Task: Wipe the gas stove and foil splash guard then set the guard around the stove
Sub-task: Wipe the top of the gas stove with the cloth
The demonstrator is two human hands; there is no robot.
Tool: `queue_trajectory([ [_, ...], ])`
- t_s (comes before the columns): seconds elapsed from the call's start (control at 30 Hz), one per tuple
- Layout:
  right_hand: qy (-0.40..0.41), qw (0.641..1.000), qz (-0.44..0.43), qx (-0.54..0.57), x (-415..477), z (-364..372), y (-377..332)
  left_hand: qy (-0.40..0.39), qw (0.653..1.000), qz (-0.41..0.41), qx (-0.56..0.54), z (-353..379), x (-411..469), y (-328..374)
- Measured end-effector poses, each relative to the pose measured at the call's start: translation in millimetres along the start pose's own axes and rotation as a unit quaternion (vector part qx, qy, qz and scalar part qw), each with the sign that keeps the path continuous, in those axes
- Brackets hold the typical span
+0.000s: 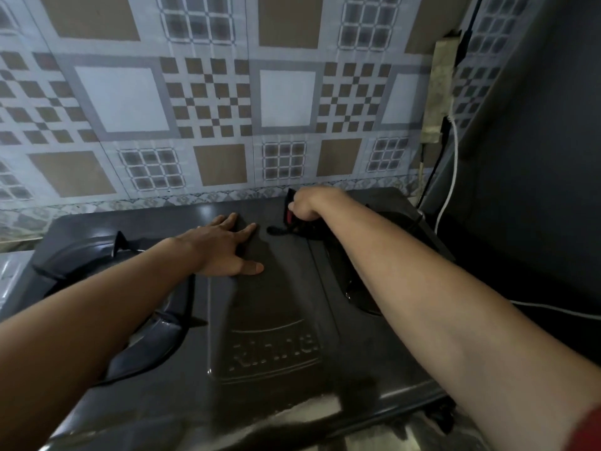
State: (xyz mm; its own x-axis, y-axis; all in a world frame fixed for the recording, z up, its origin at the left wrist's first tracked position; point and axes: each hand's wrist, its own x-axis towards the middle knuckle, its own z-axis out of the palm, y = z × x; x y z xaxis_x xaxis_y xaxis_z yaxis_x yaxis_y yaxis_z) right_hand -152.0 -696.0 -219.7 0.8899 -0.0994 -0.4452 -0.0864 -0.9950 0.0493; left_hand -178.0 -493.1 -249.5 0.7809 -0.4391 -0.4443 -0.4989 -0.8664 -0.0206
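A dark grey two-burner gas stove (276,320) fills the lower half of the head view, with a raised centre panel bearing an embossed brand name. My left hand (224,245) lies flat, fingers spread, on the centre panel toward the back. My right hand (307,205) is closed around a dark cloth (292,224) with a red patch, pressed on the stove's back edge by the right burner. The left burner grate (107,252) shows beside my left forearm; the right burner is mostly hidden under my right arm. No foil splash guard is in view.
A patterned tile wall (208,102) rises directly behind the stove. A dark panel (533,190) stands at the right, with a taped strip (439,89) and a white cable (450,190) hanging beside it. A shiny metal counter edge (13,271) shows at the left.
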Motion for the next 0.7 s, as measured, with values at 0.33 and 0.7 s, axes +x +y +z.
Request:
queue_trajectory([
  [0.33,0.006,0.997,0.056,0.045,36.1,23.6,12.6,-0.010,1.000,0.005,-0.017,0.5,-1.2,-0.2],
  [0.7,-0.076,0.996,0.042,0.020,59.6,-3.7,82.2,-0.020,0.999,0.009,-0.036,4.7,1.0,-5.2],
])
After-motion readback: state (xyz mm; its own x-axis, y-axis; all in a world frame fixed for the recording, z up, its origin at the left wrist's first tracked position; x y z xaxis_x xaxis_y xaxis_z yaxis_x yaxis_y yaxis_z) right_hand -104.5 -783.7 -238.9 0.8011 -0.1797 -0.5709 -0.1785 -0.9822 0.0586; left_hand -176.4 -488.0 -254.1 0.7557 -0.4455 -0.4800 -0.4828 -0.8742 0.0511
